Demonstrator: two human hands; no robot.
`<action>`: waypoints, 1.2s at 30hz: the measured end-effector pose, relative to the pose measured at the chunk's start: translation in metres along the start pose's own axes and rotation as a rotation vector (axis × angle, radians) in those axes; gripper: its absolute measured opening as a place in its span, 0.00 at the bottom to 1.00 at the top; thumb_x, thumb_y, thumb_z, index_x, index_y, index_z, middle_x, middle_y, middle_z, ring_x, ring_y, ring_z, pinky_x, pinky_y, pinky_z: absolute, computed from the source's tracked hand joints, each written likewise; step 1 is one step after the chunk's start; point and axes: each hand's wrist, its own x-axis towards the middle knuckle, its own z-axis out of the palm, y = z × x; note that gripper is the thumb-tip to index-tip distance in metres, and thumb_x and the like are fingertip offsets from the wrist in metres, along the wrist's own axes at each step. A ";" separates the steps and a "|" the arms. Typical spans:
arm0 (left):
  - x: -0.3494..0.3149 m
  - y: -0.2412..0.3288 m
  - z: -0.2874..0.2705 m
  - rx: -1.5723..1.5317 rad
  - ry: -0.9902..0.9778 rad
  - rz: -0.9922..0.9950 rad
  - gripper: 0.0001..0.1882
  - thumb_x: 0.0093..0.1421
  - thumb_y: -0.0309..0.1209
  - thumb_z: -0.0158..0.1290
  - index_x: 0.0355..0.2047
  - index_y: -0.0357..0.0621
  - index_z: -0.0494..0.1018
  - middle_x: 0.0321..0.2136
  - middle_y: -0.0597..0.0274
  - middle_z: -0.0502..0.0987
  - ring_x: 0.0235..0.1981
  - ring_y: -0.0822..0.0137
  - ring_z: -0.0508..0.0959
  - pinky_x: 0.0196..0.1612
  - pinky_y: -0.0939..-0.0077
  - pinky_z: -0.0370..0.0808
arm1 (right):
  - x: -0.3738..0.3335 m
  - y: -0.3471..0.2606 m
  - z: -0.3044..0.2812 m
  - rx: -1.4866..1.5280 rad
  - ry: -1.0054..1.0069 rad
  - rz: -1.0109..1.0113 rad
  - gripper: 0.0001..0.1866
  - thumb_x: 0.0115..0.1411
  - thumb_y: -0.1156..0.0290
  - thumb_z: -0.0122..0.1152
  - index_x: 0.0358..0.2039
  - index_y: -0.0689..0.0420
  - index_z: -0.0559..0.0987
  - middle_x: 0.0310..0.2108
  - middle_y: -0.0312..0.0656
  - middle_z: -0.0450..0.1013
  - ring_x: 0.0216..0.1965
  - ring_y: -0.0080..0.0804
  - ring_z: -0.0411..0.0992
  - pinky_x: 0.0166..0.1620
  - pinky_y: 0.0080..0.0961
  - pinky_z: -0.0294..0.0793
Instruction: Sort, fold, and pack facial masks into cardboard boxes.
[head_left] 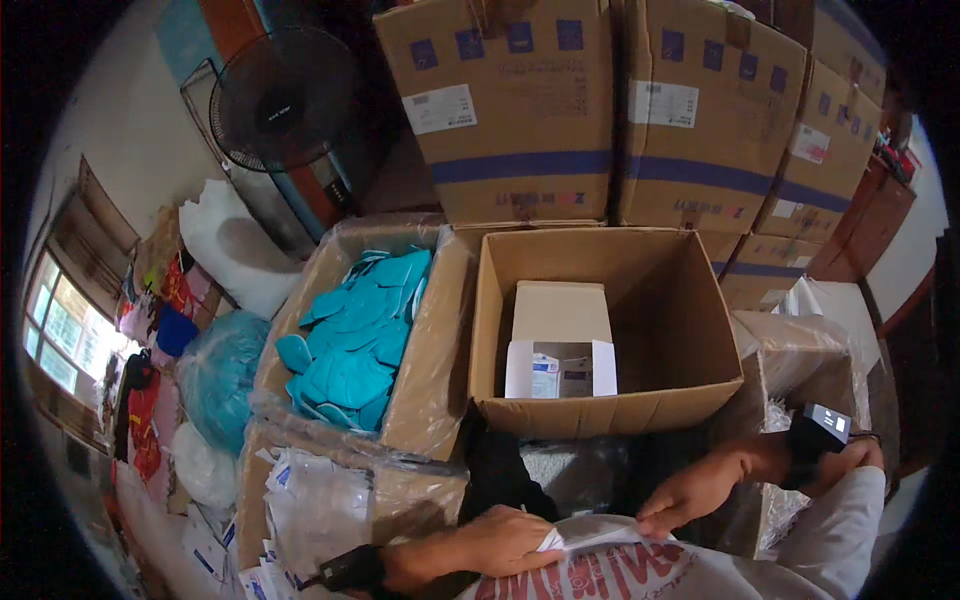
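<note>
My left hand (503,541) and my right hand (692,493) are both closed on the edge of a white shirt (610,535) with red print, which covers my front. The left fingers curl over a fold of it, and the right thumb and fingers pinch it farther right. Just beyond my hands stands a large open cardboard box (690,300). Inside, a small white carton (562,312) has its flap up and holds a few flat printed packets (546,374). Black bands with small devices sit on both wrists.
Left of the large box, a plastic-lined carton (428,380) holds many teal pads (360,325). Nearer is a carton with white packets (318,500). Stacked sealed boxes (520,110) rise behind, beside a black fan (283,100). A plastic-lined carton (800,345) stands at right.
</note>
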 end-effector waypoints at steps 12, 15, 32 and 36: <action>0.008 -0.021 -0.124 -0.842 1.180 -0.175 0.15 0.60 0.43 0.44 0.24 0.46 0.68 0.18 0.70 0.66 0.20 0.79 0.65 0.23 0.85 0.63 | 0.003 0.010 -0.083 0.582 0.920 -0.409 0.16 0.61 0.56 0.44 0.31 0.54 0.72 0.25 0.29 0.65 0.24 0.15 0.60 0.25 0.10 0.58; 0.027 0.004 -0.143 -0.920 1.208 -0.083 0.16 0.60 0.44 0.44 0.23 0.46 0.68 0.18 0.70 0.65 0.19 0.79 0.65 0.23 0.85 0.63 | 0.055 -0.007 -0.106 0.617 1.103 -0.500 0.20 0.60 0.51 0.43 0.30 0.55 0.73 0.23 0.30 0.64 0.22 0.17 0.58 0.25 0.10 0.58; 0.017 -0.016 -0.176 -0.719 1.296 -0.074 0.16 0.59 0.43 0.45 0.23 0.44 0.69 0.20 0.69 0.65 0.22 0.78 0.65 0.25 0.85 0.61 | 0.118 0.021 -0.047 1.136 0.220 -0.539 0.26 0.62 0.51 0.37 0.40 0.63 0.71 0.27 0.34 0.67 0.24 0.19 0.62 0.24 0.11 0.62; 0.010 -0.014 -0.177 -0.731 1.281 -0.087 0.16 0.59 0.43 0.46 0.23 0.44 0.69 0.20 0.69 0.66 0.21 0.79 0.65 0.25 0.86 0.61 | 0.099 0.034 -0.045 0.677 0.483 -0.472 0.17 0.59 0.57 0.49 0.33 0.60 0.73 0.24 0.35 0.68 0.23 0.18 0.63 0.24 0.12 0.61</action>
